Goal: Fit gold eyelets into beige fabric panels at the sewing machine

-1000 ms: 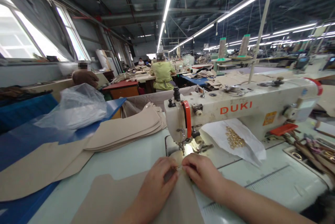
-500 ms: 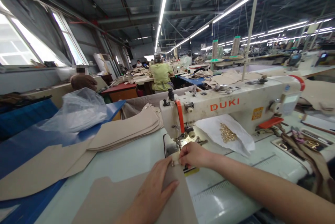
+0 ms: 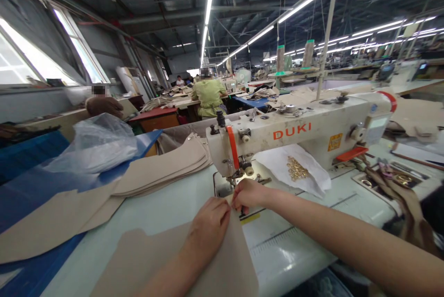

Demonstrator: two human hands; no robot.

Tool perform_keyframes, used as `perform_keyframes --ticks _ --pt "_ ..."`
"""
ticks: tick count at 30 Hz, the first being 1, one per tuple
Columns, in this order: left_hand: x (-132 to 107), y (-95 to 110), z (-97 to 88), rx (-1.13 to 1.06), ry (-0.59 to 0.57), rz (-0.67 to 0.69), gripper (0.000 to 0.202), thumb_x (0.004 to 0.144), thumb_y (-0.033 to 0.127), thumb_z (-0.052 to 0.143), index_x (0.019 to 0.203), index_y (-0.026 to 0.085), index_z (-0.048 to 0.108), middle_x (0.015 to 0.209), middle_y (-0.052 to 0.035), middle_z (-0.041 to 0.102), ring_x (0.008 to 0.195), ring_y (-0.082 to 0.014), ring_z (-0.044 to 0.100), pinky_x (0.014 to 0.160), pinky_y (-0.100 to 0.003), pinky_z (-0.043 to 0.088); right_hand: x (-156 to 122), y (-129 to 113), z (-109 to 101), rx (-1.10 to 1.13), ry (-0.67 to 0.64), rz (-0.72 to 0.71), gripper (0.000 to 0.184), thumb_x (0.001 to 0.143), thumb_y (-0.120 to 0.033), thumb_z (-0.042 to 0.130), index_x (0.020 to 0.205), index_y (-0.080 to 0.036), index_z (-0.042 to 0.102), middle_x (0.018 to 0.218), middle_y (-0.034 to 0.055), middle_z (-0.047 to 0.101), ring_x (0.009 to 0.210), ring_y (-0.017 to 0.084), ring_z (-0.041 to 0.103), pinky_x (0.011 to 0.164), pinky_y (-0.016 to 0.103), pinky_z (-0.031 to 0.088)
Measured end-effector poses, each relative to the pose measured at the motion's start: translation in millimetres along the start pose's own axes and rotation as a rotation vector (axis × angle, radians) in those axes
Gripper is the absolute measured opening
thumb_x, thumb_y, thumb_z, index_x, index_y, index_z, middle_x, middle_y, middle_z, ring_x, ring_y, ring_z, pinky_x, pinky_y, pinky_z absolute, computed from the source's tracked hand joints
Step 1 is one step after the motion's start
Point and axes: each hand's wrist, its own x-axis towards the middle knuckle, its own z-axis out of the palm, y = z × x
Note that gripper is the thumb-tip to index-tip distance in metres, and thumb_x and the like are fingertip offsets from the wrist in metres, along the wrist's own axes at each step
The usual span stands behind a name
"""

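A flat beige panel [image 3: 156, 260] lies on the sewing machine's pale table in front of me. My left hand [image 3: 210, 223] rests on its upper part, fingers curled together and closed at the panel's far edge. Just beside it, my right hand [image 3: 250, 194] is closed in a pinch right below the needle area of the sewing machine [image 3: 291, 130]. What its fingertips hold is hidden. The two hands nearly touch at the panel's tip.
Stacked beige panels [image 3: 166, 165] lie to the left, by a clear plastic bag [image 3: 104, 142]. Small gold rings [image 3: 297, 169] sit on white paper [image 3: 317, 181] under the machine arm. Brown straps [image 3: 398, 195] drape over a parts tray at right. Other people sit farther back.
My left hand's thumb and fingers have drawn together at the panel's edge, where the thumb was spread before. My right hand stays pinched near the needle. The view has shifted slightly.
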Motion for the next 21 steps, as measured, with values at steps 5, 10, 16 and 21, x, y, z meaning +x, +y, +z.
perform_keyframes --ticks 5,10,16,21 --pt "2 1 4.6 0.016 0.023 0.002 0.021 0.081 0.012 0.041 0.071 0.019 0.058 0.075 -0.0048 0.064 0.075 -0.0175 0.059 0.071 -0.03 0.05 0 -2 -2 -0.068 -0.015 -0.019 0.021 0.063 -0.008 0.055 0.044 -0.015 0.053 0.046 -0.0033 0.054 0.042 0.012 0.052 0.049 0.021 0.043" --pt "7 2 1.5 0.049 -0.048 -0.029 0.021 0.079 0.011 0.041 0.067 0.02 0.056 0.07 -0.0042 0.063 0.071 -0.0179 0.059 0.067 -0.029 0.049 -3 0 -3 -0.183 0.014 -0.102 0.018 0.067 -0.008 0.055 0.05 -0.015 0.055 0.047 -0.0032 0.054 0.044 0.012 0.055 0.049 0.02 0.042" --pt "8 3 0.2 0.067 -0.059 -0.046 0.018 0.078 0.01 0.043 0.069 0.019 0.056 0.073 -0.0041 0.062 0.074 -0.0186 0.059 0.069 -0.029 0.048 -29 24 -5 -0.403 0.244 -0.386 0.012 0.078 -0.012 0.055 0.079 -0.016 0.067 0.083 0.0053 0.064 0.082 0.02 0.058 0.074 0.028 0.041" --pt "5 3 2.2 0.051 -0.031 -0.018 0.017 0.079 0.01 0.045 0.069 0.019 0.055 0.073 -0.0037 0.062 0.075 -0.0187 0.057 0.07 -0.03 0.047 -59 45 -8 -0.825 0.203 -0.82 0.017 0.089 -0.016 0.048 0.095 -0.016 0.064 0.093 0.0072 0.061 0.09 0.019 0.052 0.081 0.029 0.039"
